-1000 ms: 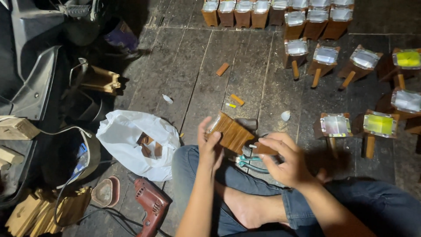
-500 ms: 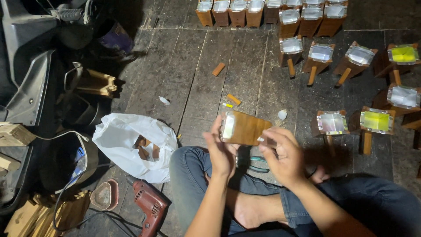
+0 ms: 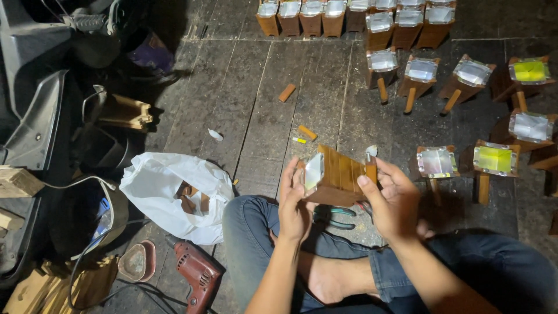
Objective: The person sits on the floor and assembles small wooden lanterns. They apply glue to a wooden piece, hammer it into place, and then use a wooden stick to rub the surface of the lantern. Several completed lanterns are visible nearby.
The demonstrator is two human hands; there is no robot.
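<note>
A small wooden box lamp with slatted brown sides and a frosted translucent panel is held up over my lap. My left hand grips its left end by the panel. My right hand holds its right end, thumb on the slats. Green-handled pliers lie on the floor under the box, partly hidden. I sit cross-legged in blue jeans, one bare foot showing.
Several finished wooden lamps with clear or yellow panels stand at the right and along the back. A white plastic bag holds wood pieces at the left. A red power drill lies near my knee. Short wooden pegs lie scattered.
The wooden box has been turned and lifted in both hands, and its slatted side now faces up. The view has shifted slightly.
</note>
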